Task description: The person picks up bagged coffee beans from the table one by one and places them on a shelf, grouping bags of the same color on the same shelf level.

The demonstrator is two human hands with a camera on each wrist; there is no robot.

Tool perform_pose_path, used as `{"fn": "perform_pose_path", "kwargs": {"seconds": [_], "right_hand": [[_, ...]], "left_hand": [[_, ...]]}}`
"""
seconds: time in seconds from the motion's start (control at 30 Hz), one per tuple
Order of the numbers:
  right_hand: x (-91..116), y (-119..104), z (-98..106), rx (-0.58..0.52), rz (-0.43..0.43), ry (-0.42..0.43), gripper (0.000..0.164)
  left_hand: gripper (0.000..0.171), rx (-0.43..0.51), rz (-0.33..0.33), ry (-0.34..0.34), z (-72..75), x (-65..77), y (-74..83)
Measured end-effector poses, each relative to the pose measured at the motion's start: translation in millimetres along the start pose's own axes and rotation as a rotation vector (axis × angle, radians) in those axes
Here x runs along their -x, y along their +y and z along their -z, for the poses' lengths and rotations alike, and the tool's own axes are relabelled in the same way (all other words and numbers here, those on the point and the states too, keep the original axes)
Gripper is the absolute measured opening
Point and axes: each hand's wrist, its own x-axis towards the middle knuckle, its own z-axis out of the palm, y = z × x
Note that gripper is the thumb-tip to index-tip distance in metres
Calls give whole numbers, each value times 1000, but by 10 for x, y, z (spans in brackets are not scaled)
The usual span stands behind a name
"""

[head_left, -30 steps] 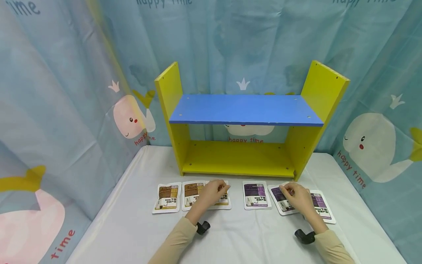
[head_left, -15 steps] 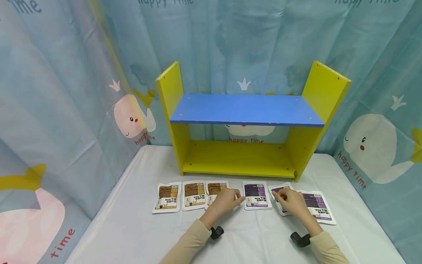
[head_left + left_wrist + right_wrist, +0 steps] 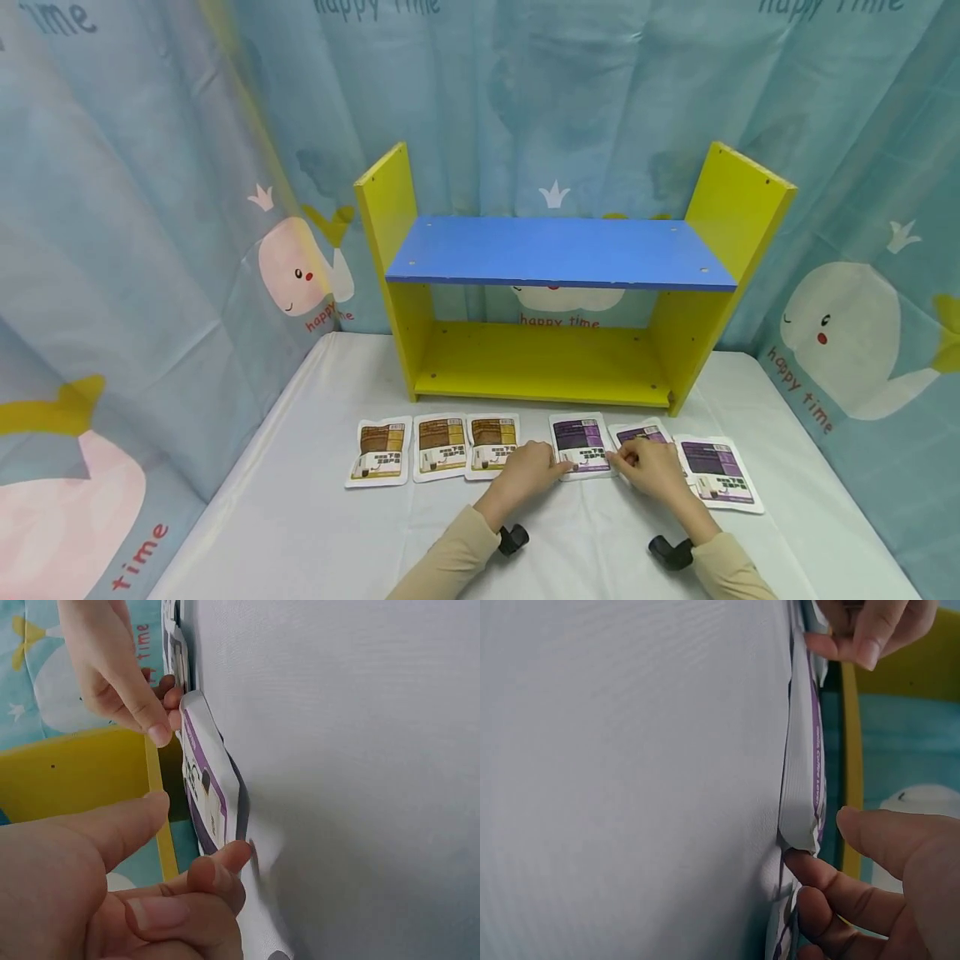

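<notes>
A white packet with a purple printed label point(image 3: 576, 437) lies flat on the white cloth, just in front of the shelf. My left hand point(image 3: 531, 473) is at its lower left edge; in the left wrist view a fingertip point(image 3: 238, 855) touches the packet's edge point(image 3: 234, 806), with the thumb held apart above. My right hand point(image 3: 651, 468) is at the opposite side. There the right wrist view has its index fingertip point(image 3: 799, 861) against the packet's end point(image 3: 799, 825), the thumb apart from it. The right hand partly covers another purple packet point(image 3: 641, 432).
Three brown-labelled packets, including the outermost one point(image 3: 378, 452), lie in a row at left. A third purple packet point(image 3: 716, 472) lies tilted at far right. Behind them stands a yellow shelf unit point(image 3: 540, 358) with a blue upper board point(image 3: 558, 250). Patterned curtains point(image 3: 562, 100) surround the table.
My left hand has moved right from the brown packets to the left edge of the nearest purple one. My right hand has shifted left from the middle purple packet to that packet's right edge.
</notes>
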Motion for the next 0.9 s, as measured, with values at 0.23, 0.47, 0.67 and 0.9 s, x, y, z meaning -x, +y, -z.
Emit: {"fn": "perform_pose_path", "kwargs": {"seconds": [0.23, 0.47, 0.67, 0.9], "right_hand": [[25, -59, -41, -8, 1, 36, 24], [64, -107, -37, -49, -16, 67, 21], [72, -93, -64, -87, -12, 114, 21], [73, -160, -58, -167, -22, 178, 20]], "left_hand": [[42, 49, 24, -1, 2, 15, -28], [33, 177, 6, -6, -15, 43, -103], [26, 306, 33, -1, 24, 43, -146], [20, 526, 21, -6, 94, 41, -234]]}}
